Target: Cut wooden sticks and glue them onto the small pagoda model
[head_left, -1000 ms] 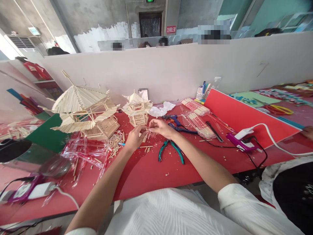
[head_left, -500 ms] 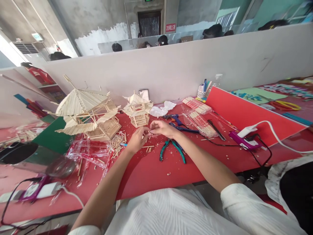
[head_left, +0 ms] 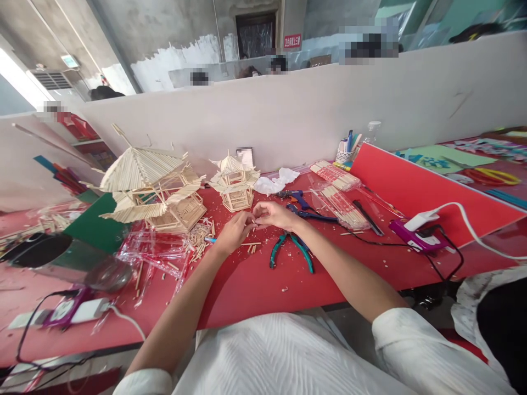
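My left hand [head_left: 234,234] and my right hand [head_left: 273,215] meet over the red table, fingertips pinched together. What they hold between them is too small to make out. Just behind them stands a small pavilion model [head_left: 233,181] built of thin wooden sticks. A larger stick pavilion [head_left: 144,186] with a sloped roof is to the left. Teal-handled pliers [head_left: 304,253] lie below my right hand, their jaws partly hidden by my wrist. Cut stick pieces [head_left: 200,241] are heaped left of my left hand, near a blue pen [head_left: 210,240].
A blue glue gun [head_left: 300,198] and packs of wooden sticks [head_left: 343,207] lie to the right, before a leaning red board [head_left: 428,192]. Purple power strips [head_left: 415,237] with cables sit on both sides. A clear jug [head_left: 78,260] lies at left. A partition [head_left: 296,115] borders the back.
The whole view has shifted slightly to the right and up. My hands stay pinched together in nearly the same place, and the things on the table have not moved.
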Tool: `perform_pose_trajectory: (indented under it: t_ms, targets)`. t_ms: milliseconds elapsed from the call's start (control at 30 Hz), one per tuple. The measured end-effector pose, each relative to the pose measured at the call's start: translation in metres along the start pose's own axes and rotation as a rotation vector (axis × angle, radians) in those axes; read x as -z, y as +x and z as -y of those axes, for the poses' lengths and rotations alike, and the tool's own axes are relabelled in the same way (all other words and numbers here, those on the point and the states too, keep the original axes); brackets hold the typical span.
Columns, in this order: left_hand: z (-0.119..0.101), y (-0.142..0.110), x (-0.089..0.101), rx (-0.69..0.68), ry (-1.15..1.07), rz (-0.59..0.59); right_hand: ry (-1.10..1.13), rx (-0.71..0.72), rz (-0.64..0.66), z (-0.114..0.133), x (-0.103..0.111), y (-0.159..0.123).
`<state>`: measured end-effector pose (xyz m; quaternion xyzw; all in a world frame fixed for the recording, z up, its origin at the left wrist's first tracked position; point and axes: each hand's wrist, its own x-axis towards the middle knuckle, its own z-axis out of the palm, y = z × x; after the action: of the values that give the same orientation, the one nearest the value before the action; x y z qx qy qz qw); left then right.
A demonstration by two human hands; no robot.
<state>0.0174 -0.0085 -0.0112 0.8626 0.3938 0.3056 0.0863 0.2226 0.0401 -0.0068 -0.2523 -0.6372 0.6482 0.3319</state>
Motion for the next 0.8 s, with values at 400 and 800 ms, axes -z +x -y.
perform_pose_trajectory:
  t_ms: [400,800]
  targets:
    - [-0.0017,-0.0017,0.0008,0.027,-0.028,0.002,-0.08,0.072,-0.036,0.0074,-0.0018,-0.0032]
    - [-0.0009,-0.0021,-0.0021,-0.056,-0.031,-0.124,0.02,0.023,-0.113,0.0026,-0.0029,-0.0022]
